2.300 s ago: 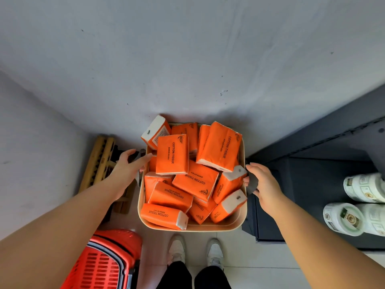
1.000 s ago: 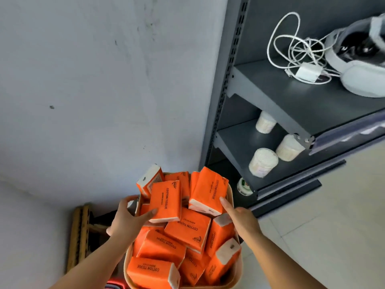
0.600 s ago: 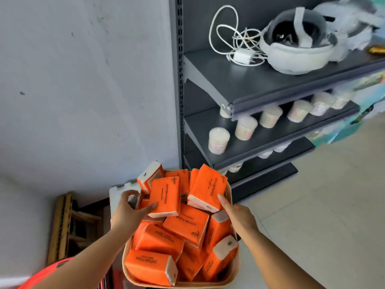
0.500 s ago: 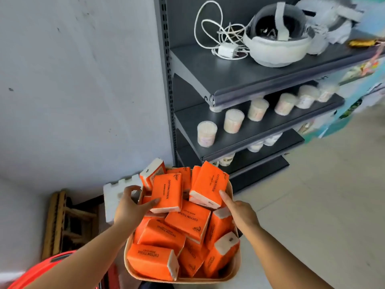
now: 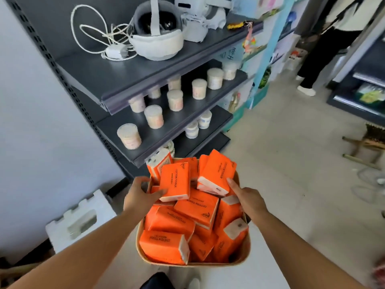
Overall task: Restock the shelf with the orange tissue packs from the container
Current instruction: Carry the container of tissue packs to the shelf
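A tan container (image 5: 243, 254) heaped with several orange tissue packs (image 5: 196, 207) is held in front of me, below the middle of the view. My left hand (image 5: 138, 198) grips its left rim, thumb lying against an upright pack (image 5: 175, 181). My right hand (image 5: 249, 200) grips the right rim beside a tilted pack (image 5: 217, 172). The dark grey shelf unit (image 5: 116, 80) stands just beyond the container, to the upper left.
The top shelf carries a white headset (image 5: 157, 34) and a coiled cable (image 5: 98, 36). Cotton-swab jars (image 5: 129, 135) line the shelf below. A white foam block (image 5: 79, 220) lies on the floor at left. A person's legs (image 5: 316, 61) and a small stool (image 5: 366, 142) are at right.
I have lifted the container off the floor and turned right. The shelf unit has come closer and now fills the upper left. Both hands keep their hold on the rims.
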The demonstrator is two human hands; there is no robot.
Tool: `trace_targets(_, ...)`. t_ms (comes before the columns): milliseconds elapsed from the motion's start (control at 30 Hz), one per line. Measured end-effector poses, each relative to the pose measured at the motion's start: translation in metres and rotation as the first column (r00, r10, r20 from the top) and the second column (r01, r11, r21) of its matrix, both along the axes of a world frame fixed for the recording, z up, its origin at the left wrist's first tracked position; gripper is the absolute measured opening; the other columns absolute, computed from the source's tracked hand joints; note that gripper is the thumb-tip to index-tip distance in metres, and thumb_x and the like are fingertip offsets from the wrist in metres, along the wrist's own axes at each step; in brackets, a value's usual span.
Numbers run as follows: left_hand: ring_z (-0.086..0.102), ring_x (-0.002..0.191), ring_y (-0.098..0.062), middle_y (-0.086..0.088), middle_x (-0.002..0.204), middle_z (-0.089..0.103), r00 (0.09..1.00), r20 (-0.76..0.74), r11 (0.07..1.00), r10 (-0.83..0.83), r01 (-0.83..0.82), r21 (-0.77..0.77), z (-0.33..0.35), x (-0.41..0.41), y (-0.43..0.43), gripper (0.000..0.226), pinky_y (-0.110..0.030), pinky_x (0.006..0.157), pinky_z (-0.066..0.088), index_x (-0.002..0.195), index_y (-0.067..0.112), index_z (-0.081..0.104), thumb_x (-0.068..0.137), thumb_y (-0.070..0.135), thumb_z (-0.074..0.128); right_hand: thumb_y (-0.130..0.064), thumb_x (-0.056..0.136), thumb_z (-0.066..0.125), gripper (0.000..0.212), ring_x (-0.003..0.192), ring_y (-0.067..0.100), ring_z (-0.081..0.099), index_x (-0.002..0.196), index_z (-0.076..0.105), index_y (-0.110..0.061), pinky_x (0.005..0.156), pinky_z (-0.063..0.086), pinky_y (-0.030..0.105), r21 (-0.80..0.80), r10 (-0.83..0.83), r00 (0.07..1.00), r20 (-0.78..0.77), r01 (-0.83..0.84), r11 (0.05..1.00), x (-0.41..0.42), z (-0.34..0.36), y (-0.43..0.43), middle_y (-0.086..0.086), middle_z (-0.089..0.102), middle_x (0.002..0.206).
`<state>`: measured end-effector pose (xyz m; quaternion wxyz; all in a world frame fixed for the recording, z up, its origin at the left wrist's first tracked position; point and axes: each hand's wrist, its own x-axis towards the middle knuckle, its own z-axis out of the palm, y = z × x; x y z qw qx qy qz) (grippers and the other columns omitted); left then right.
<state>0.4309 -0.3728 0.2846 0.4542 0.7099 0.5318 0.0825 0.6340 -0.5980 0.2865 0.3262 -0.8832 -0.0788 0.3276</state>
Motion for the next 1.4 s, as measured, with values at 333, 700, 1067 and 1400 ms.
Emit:
trace_targets(333,0.054,0.096,-0.013,0.013,0.102,0.053,0.934,0.103,0.939,-0.342,0.335,0.077,0.02,0.142,-0.014,0.059,-0.033,0.078,0.046,0.111,0.03,0.051,0.066,0.05,0.084,-0.083,0.069,0.053,0.075,0.08,0.027,0.066,0.08,0.064,-0.01,0.084,0.055,0.043,0.043,-0.362,0.932,0.003,0.362,0.931,0.078,0.016,-0.068,0.009,0.069,0.083)
trace_targets(700,0.058,0.096,-0.017,0.006,0.109,0.059,0.773,0.171,0.791,-0.612,0.601,0.116,0.048,0.327,-0.023,0.05,-0.033,0.076,0.044,0.103,0.027,0.051,0.068,0.045,0.083,-0.082,0.069,0.056,0.075,0.073,0.025,0.065,0.093,0.062,-0.011,0.075,0.053,0.04,0.103,-0.659,0.748,0.074,0.652,0.751,0.17,0.049,-0.113,0.009,0.069,0.08)
trace_targets(1067,0.053,0.087,-0.015,0.008,0.099,0.054,0.641,0.127,0.651,-0.757,0.727,0.218,0.079,0.514,-0.09,0.048,-0.03,0.066,0.037,0.106,0.025,0.053,0.071,0.044,0.081,-0.087,0.064,0.055,0.084,0.079,0.023,0.064,0.105,0.061,-0.013,0.061,0.046,0.032,0.138,-0.794,0.598,0.107,0.782,0.608,0.295,0.066,-0.174,0.005,0.068,0.087)
trace_targets(1400,0.063,0.087,-0.023,0.0,0.096,0.063,0.675,0.24,0.715,-0.697,0.677,0.174,0.096,0.702,-0.174,0.052,-0.045,0.08,0.054,0.096,0.03,0.052,0.061,0.045,0.087,-0.096,0.04,0.054,0.103,0.09,0.025,0.065,0.105,0.061,-0.016,0.088,0.053,0.046,0.227,-0.82,0.565,0.087,0.79,0.569,0.472,0.087,-0.26,0.003,0.068,0.096)
